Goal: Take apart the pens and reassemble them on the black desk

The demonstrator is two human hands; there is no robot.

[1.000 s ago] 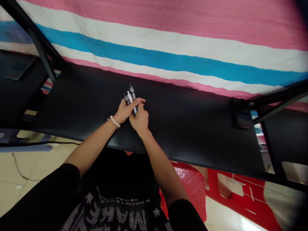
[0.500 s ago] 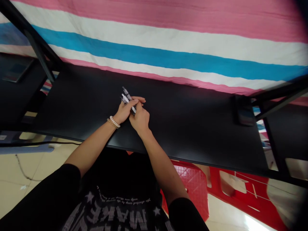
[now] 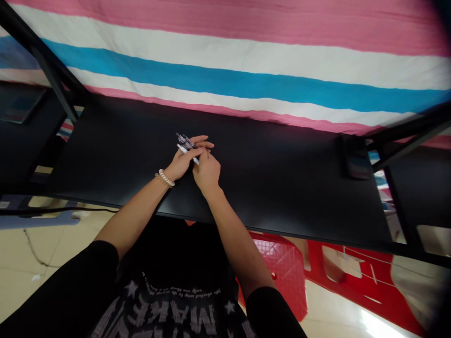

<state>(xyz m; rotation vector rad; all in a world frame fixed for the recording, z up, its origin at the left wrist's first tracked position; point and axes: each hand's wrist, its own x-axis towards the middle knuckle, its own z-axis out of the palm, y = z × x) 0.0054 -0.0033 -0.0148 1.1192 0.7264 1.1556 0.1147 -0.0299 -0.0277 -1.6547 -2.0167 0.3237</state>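
Note:
Several click pens, some dark and clear and one white, lie bunched between my two hands above the desk. My left hand, with a white coiled band and a beige bracelet at its wrist, closes its thumb over the pens, while its other fingers reach out behind them. My right hand is curled, with its fingertips pressed against the lower ends of the pens by my left thumb. The pen tops point up and to the left. Their lower ends are hidden by my right hand.
The black desk is bounded behind by a striped cloth. A dark phone lies near its right end. Metal frame bars rise at both sides. Red plastic stools stand below the front edge, and a cable runs at the left.
The pens have shifted in my hands: the dark ones now lie lower and flatter, and the white one sits apart from them. My right hand has moved slightly right.

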